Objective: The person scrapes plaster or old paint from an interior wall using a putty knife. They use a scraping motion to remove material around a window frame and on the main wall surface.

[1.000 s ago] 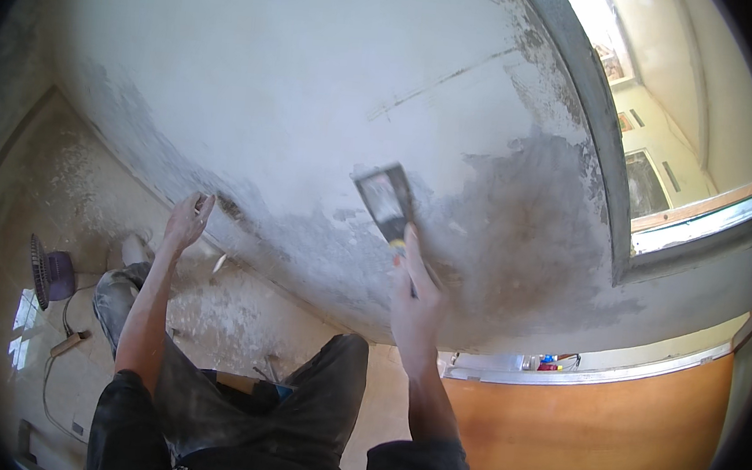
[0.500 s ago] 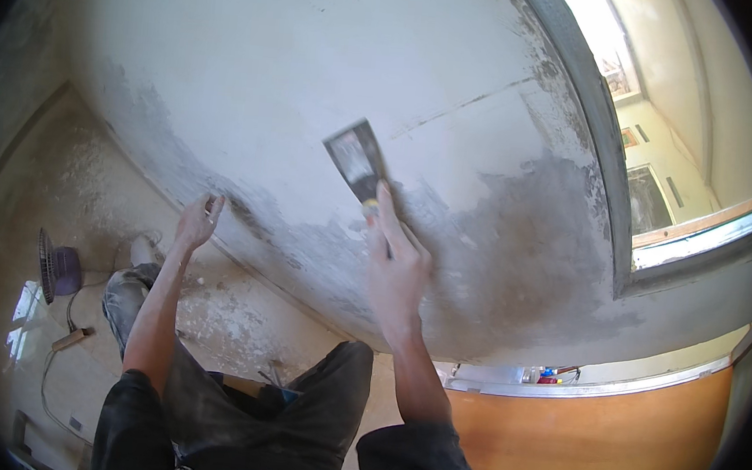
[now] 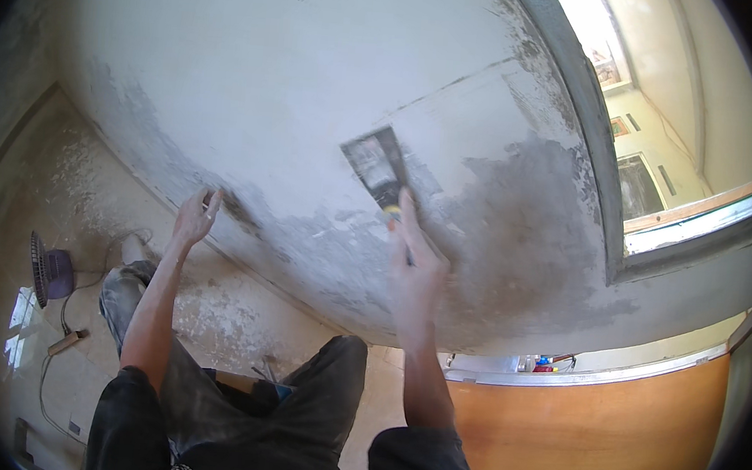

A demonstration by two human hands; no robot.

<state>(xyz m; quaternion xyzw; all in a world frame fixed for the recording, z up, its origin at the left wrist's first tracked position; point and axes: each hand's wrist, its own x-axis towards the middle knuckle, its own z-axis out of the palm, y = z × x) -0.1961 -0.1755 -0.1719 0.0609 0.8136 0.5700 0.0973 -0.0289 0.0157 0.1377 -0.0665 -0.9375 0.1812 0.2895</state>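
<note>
My right hand (image 3: 420, 261) grips a putty knife (image 3: 375, 162) by its handle, the index finger stretched along it. The wide blade lies at or against the pale wall (image 3: 291, 78), tilted up and to the left. Grey, smeared filler (image 3: 517, 237) covers the wall beside and below the blade. Further left, close to the lower part of the wall, is my left hand (image 3: 194, 217) with its fingers curled. Whatever those fingers may hold is too small and hidden to make out.
A window opening with a grey frame (image 3: 596, 129) is at the right. Below it stands an orange-brown wooden panel (image 3: 590, 429). On the floor at the left are a fan (image 3: 51, 271) and a cord with a socket block (image 3: 65, 341). White spatter marks the floor (image 3: 220, 311).
My right hand and the putty knife have moved a little to the right and slightly down across the wall. The left hand stays close to its place, and the view has shifted slightly.
</note>
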